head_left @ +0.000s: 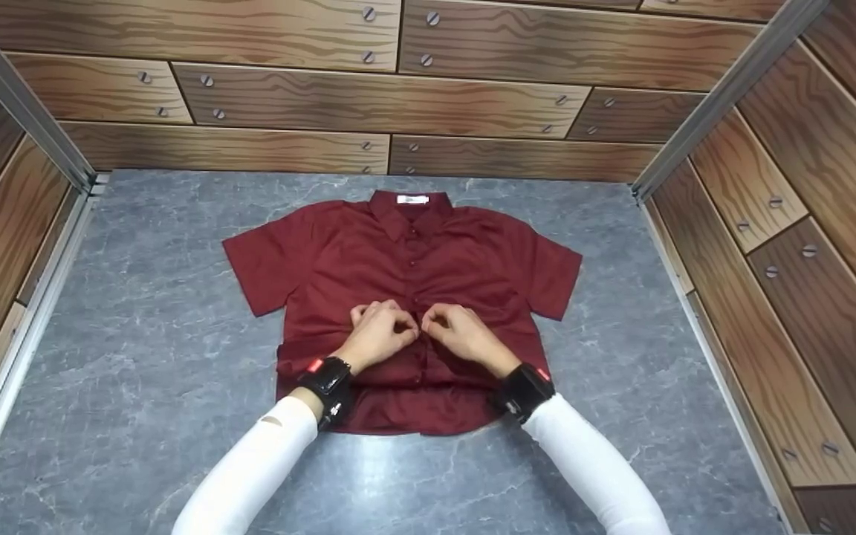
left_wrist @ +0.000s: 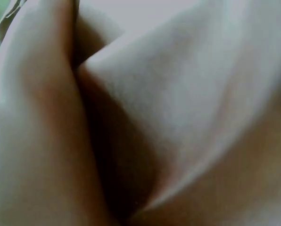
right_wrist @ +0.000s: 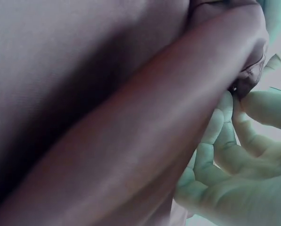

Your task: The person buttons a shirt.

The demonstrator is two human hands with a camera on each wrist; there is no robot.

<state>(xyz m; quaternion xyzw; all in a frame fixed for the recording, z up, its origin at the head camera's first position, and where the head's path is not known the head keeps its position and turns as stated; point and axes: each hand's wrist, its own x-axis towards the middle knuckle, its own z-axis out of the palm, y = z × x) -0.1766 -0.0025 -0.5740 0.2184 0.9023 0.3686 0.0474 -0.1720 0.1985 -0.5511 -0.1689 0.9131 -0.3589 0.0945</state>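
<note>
A dark red short-sleeved button-up shirt [head_left: 354, 260] lies front side up with its collar pointing away from me. Near the middle of its button placket [head_left: 413, 275], my left hand [head_left: 382, 332] pinches the fabric between thumb and forefinger. Just across from it, my right hand [head_left: 465, 334] pinches the placket from the other side. The right wrist view shows the right hand's fingers [right_wrist: 253, 108] on the fabric edge beside a small button [right_wrist: 234, 88]. Blurred folds of shirt cloth [left_wrist: 169, 89] fill the left wrist view and hide the left fingertips.
The shirt lies on a grey marbled tabletop [head_left: 153, 357]. Wood-patterned panels stand at the back [head_left: 294, 96], left and right [head_left: 792, 297], with metal rails [head_left: 733, 89] at the corners. Below the hands, the shirt's lower front is rumpled in folds, with its hem [head_left: 398, 427] towards me.
</note>
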